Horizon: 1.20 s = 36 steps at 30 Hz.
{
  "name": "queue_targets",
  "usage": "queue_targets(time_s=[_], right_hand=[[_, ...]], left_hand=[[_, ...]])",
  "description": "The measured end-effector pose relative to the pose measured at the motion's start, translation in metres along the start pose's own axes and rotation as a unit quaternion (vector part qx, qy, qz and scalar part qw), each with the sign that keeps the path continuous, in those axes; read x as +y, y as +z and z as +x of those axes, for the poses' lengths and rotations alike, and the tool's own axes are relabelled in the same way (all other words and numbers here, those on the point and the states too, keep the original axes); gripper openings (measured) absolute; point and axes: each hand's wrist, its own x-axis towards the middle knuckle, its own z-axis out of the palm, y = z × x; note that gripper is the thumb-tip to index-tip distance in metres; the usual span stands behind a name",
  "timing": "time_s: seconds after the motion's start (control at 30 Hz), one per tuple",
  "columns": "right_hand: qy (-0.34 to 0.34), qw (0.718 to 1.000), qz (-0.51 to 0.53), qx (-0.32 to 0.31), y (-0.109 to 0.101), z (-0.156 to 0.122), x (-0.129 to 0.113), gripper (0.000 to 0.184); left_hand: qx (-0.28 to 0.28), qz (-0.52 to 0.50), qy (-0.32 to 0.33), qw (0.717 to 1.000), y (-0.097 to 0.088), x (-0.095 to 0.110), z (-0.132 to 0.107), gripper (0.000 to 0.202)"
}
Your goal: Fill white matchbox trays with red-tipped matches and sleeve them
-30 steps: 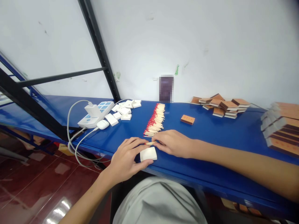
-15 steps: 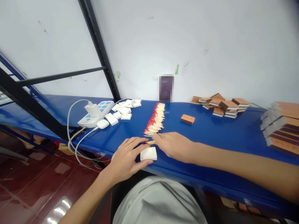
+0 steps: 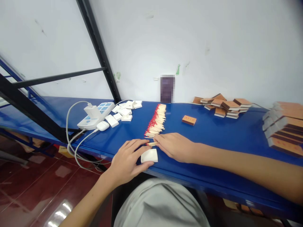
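Observation:
At the table's front edge, my left hand [image 3: 129,160] spans a white matchbox tray [image 3: 149,156], thumb on its near side and fingers on its far side. Just beyond that tray, a few matches [image 3: 151,144] lie level between my two hands, their red heads by my left fingertips. My right hand [image 3: 174,145] pinches their pale ends between thumb and bent fingers. A long row of red-headed matches [image 3: 156,121] stretches away from my hands toward the wall. The inside of the tray is seen only in part.
White trays [image 3: 125,110] lie heaped left of the row, near a power strip [image 3: 105,108] with cables and a white earphone case [image 3: 102,126]. One orange matchbox [image 3: 189,120] lies right of the row. More matchboxes [image 3: 230,105] are piled behind, and stacked boxes [image 3: 284,126] stand far right.
Both hands hold almost the same pose around the tray and the matches. The whole scene has shifted slightly to the left in view.

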Motion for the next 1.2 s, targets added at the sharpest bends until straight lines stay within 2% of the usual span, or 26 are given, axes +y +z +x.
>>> queue_targets(time_s=[0.13,0.53,0.63,0.77,1.0,1.2], right_hand=[[0.004,1.0,0.003,-0.007,-0.002,-0.001,0.0,0.009],[0.013,1.0,-0.003,-0.008,-0.002,0.0,-0.002,0.013],[0.017,1.0,0.009,-0.01,-0.003,0.0,-0.001,0.012],[0.015,0.999,0.041,0.018,-0.001,0.0,0.001,0.016],[-0.022,0.994,0.099,0.052,0.002,-0.005,0.001,0.016],[-0.072,0.993,0.075,0.049,0.003,-0.008,-0.007,0.018]], left_hand=[[0.012,0.01,-0.004,1.0,0.001,0.0,-0.001,0.035],[0.095,-0.021,0.006,0.995,0.005,0.001,-0.004,0.024],[0.101,-0.021,0.002,0.995,0.005,0.001,-0.004,0.023],[0.096,-0.025,-0.01,0.995,0.004,0.002,-0.002,0.023],[0.098,-0.034,-0.028,0.994,0.003,0.003,-0.001,0.025],[0.116,-0.043,-0.034,0.992,0.004,0.005,0.001,0.028]])
